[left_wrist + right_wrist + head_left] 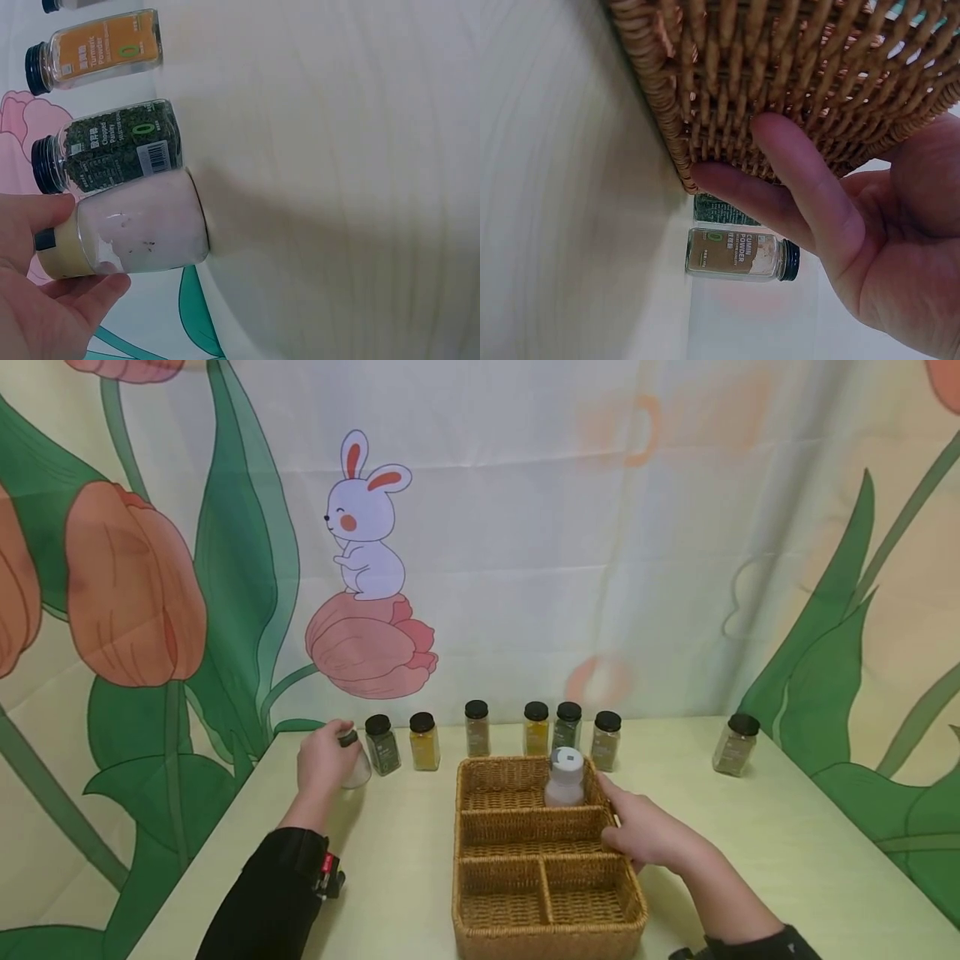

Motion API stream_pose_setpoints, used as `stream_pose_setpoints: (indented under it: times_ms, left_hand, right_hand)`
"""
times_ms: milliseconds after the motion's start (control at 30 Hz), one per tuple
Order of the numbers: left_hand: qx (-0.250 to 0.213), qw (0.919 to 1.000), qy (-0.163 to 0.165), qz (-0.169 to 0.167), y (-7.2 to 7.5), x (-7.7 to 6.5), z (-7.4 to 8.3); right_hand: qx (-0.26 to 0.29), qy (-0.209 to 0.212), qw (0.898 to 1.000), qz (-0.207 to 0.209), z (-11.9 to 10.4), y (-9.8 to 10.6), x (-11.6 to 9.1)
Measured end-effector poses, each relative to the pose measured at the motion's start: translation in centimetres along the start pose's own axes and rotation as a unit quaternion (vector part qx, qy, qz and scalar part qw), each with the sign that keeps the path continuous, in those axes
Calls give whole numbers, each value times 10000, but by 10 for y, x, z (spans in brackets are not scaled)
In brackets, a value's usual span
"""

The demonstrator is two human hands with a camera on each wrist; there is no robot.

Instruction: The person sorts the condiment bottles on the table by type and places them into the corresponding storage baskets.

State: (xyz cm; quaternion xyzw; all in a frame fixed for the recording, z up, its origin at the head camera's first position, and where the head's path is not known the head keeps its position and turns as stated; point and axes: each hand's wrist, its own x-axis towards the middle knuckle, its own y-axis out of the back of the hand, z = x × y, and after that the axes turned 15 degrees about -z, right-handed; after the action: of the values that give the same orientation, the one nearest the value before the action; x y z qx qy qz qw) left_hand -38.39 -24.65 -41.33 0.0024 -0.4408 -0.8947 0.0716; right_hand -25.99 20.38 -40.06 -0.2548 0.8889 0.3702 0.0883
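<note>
My left hand point(324, 762) grips a clear jar point(154, 225) with a beige lid and pale pinkish-white contents, fingers and thumb around the lid end. The jar stands upright at the table's far left, beside a chopped parsley jar point(120, 146). A woven basket point(551, 939) with several compartments sits in front of me. My right hand point(656, 831) holds its right side, with fingers against the outer wall point(727, 112) and the thumb up at the rim. In the basket's back compartment, on the right, stands a white-capped bottle point(566, 783).
Along the table's back edge stand several black-capped spice jars, among them turmeric powder point(105, 49) and cumin powder point(731, 253). Another jar point(735, 747) stands apart at the far right. A printed curtain point(510, 568) hangs right behind the table point(397, 860).
</note>
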Motion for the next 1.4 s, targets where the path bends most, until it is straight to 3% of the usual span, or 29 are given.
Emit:
stream_pose_setpoints:
  times_ms: [200,433,800,1000,1400]
  left_hand:
    - [-55,9999,122,24,5,1,-5]
    - [-24,9999,-23,132,15,2,-5]
    - [350,9978,-535,158,33,-3,13]
    - [354,9958,-819,220,35,-5,23]
    - [482,9951,-854,127,44,-10,39]
  right_hand:
    - [-13,-8,10000,-3,-1,-1,0]
    - [-21,0,10000,-12,0,-1,0]
    - [-27,24,10000,-8,1,-2,-1]
    - [-22,5,10000,5,1,-1,-1]
    - [14,20,10000,40,1,-1,-1]
